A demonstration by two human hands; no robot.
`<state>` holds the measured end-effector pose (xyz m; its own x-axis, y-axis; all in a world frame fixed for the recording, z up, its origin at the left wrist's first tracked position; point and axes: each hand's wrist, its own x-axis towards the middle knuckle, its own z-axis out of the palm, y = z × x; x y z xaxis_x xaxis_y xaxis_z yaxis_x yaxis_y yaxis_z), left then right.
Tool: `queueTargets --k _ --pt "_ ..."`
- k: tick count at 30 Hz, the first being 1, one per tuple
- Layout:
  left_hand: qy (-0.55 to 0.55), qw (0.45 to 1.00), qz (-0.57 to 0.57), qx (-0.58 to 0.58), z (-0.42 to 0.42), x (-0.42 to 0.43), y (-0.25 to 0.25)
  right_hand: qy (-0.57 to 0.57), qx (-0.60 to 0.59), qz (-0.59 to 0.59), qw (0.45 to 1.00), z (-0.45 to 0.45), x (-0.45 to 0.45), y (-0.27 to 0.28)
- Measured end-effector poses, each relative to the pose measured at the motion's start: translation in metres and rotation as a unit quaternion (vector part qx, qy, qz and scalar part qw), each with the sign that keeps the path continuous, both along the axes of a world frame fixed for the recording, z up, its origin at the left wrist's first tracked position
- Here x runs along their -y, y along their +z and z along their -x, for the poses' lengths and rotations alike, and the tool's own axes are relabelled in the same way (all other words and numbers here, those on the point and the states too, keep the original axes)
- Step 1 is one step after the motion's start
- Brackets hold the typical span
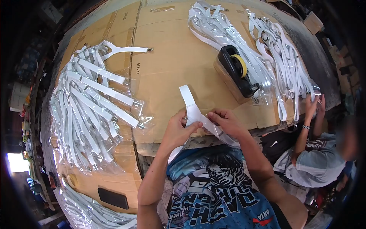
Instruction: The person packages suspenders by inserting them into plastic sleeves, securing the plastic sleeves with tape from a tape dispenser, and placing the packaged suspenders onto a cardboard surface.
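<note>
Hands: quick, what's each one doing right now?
Left hand: closed on the white strap, at its fork.
Right hand: fingers pinched at one branch of the same strap.

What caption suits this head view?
Left hand and right hand hold a white strap over cardboard, near a tape dispenser.

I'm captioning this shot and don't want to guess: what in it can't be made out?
All in the head view:
- Part of the white strap: hidden by the left hand.
- The right hand's fingertip grip: partly hidden by its own fingers.
- The rest of the lower-left strap bundle: cut off by the bottom edge.
- Exactly what the co-worker's hands hold: too small.
</note>
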<state>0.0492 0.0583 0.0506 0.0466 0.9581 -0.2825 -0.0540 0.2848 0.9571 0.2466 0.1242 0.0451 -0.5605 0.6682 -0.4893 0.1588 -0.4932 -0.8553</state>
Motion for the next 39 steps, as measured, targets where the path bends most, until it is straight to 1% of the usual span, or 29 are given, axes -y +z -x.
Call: queueTargets --k 3,5,6,8,9,11,12,14,17,20,23,26,29,32,35,38,39 --pt "-0.007 1.0 0.004 0.007 0.002 0.0 0.001 -0.002 -0.001 -0.018 1.0 0.002 0.002 0.002" --pt "-0.015 1.0 0.012 -0.007 0.002 0.001 -0.005 0.028 -0.003 -0.065 0.997 0.002 0.003 0.001" --pt "-0.005 1.0 0.009 0.011 0.001 0.002 -0.005 0.042 -0.004 -0.089 0.995 0.002 0.005 0.0" --pt "0.016 0.999 0.003 0.047 -0.003 0.003 -0.005 0.038 0.032 -0.08 0.996 0.002 0.002 0.002" --pt "0.016 0.999 0.021 0.044 0.0 0.005 -0.006 0.037 0.05 -0.076 0.995 0.003 0.001 0.002" --pt "0.016 0.997 0.059 0.037 0.008 0.008 -0.009 0.023 0.026 -0.053 0.998 0.001 0.001 -0.001" --pt "0.013 0.998 0.06 0.02 0.01 0.01 -0.011 0.016 0.014 -0.041 0.999 0.0 0.002 -0.003" --pt "0.008 0.998 0.063 -0.015 0.01 0.015 -0.015 0.016 0.017 -0.057 0.998 0.001 0.002 -0.001" --pt "-0.01 0.995 0.089 -0.03 0.012 0.019 -0.012 0.02 0.02 -0.066 0.997 0.003 0.001 -0.001" --pt "0.038 0.997 0.037 0.056 0.008 0.022 -0.021 0.017 0.008 -0.059 0.998 0.004 0.001 0.0" --pt "0.019 0.997 0.08 0.016 0.014 0.023 -0.008 0.023 -0.003 -0.055 0.998 0.005 0.001 0.0" --pt "0.049 0.996 0.078 0.01 0.015 0.023 -0.012 0.023 -0.001 -0.049 0.999 0.006 0.001 0.001" --pt "0.108 0.989 0.082 0.053 0.012 0.021 -0.018 0.026 0.0 -0.048 0.998 0.007 0.001 0.001" --pt "0.111 0.988 0.057 0.09 0.012 0.022 -0.023 0.02 -0.015 -0.045 0.999 0.007 0.001 -0.003" --pt "0.084 0.994 0.032 0.065 0.009 0.028 -0.02 0.016 -0.022 -0.054 0.998 0.007 0.001 -0.003" --pt "0.07 0.996 0.037 0.032 0.007 0.03 -0.022 0.019 -0.025 -0.061 0.998 0.007 0.001 -0.003" --pt "0.046 0.997 0.056 0.024 0.008 0.03 -0.023 0.021 -0.026 -0.063 0.997 0.008 0.001 -0.003"
